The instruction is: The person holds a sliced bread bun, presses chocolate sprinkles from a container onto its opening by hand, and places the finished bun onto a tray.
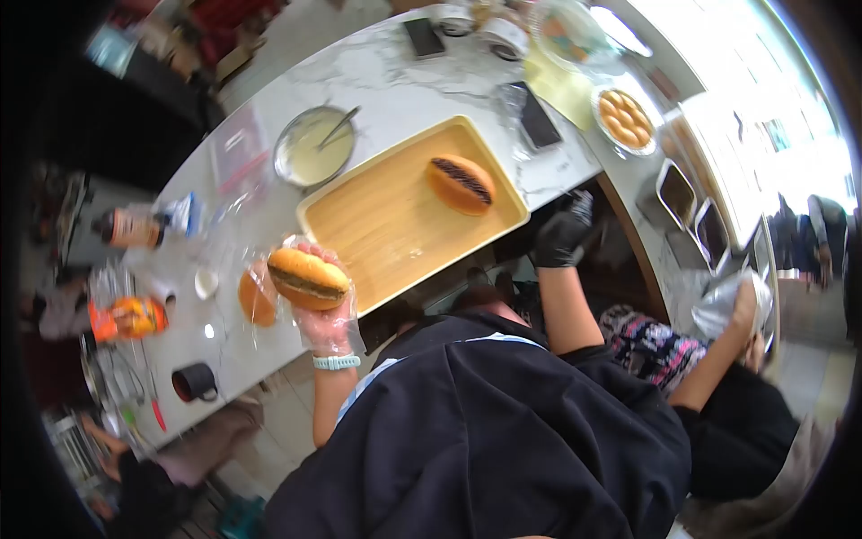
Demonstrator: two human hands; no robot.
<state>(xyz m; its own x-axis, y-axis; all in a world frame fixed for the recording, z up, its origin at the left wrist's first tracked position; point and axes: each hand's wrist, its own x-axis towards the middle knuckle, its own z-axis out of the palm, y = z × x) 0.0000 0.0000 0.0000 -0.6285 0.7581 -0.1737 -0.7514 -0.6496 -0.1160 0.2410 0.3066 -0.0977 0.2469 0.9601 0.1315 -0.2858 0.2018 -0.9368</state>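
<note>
Above the marbled counter (386, 81), left of centre in the frame, in the curled, clear-gloved left hand (325, 325) a split bun (308, 277) is held, while the black-gloved right hand (562, 239), whose grip cannot be made out, is seen right of centre near a tray (382, 225) bearing a filled bun (461, 184).

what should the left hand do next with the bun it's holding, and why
Probably lower the split bun in the left hand onto the tray: a similar bun with dark filling already lies there, and plenty of the tray beside it is bare.
</note>
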